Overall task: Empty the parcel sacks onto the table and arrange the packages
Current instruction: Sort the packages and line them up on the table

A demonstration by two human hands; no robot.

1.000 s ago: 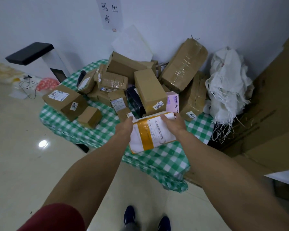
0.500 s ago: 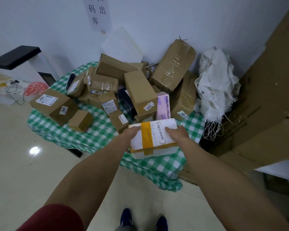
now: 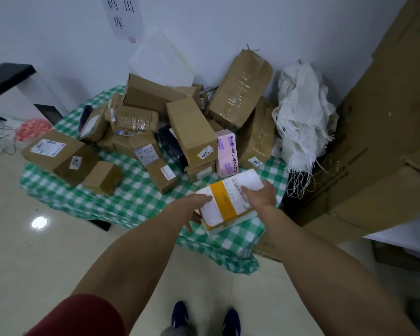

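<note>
head | white parcel (image 3: 230, 197) with yellow tape at near edge of bench (image 3: 136, 200), just before box pile (image 3: 192, 132) | left hand (image 3: 199, 202) gripping left side, thumb beneath | right hand (image 3: 258, 195) curled over right edge | white sack (image 3: 303, 117) crumpled at far right

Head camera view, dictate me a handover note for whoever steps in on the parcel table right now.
Hands: left hand and right hand both grip the white parcel, one at each end, over the near edge of the table.
The brown boxes and a pink box lie jumbled at the middle and back; the white sack slumps crumpled at the right.
Done: the sack looks emptied.
Left: set this parcel down, sort the heap into order.
</note>
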